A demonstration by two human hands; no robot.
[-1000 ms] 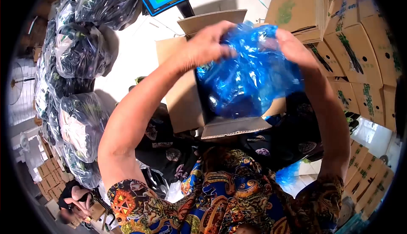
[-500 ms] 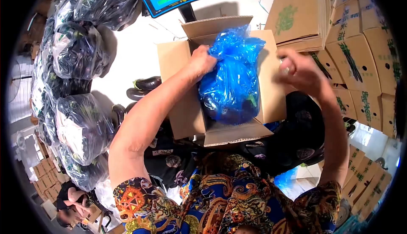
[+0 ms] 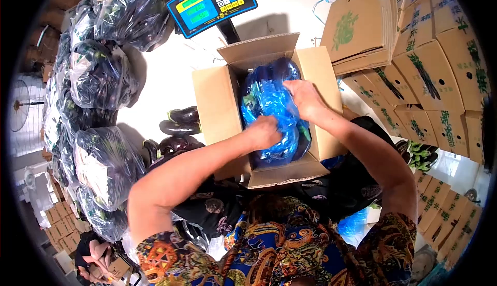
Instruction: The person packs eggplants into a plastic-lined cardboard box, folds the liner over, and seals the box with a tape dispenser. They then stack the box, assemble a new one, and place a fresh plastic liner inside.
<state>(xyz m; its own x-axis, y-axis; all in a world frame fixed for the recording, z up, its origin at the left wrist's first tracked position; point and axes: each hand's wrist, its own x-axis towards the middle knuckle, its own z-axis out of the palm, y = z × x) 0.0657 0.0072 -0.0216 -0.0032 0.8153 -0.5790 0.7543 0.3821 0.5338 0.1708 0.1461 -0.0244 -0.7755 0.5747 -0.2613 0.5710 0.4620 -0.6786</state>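
Tucking the blue bag (image 3: pixel 269 95) down around the eggplants (image 3: pixel 283 68), by the look of it. Bag lies beneath the fingers, inside the open carton (image 3: pixel 213 99). Left hand (image 3: pixel 265 133) curled nearly closed, right hand (image 3: pixel 309 102) bent, touching the bag; cannot tell whether either pinches it. Next move probably calls for gentle flattening. Half a second ago: bag bunched upward, right fingers clear of it.
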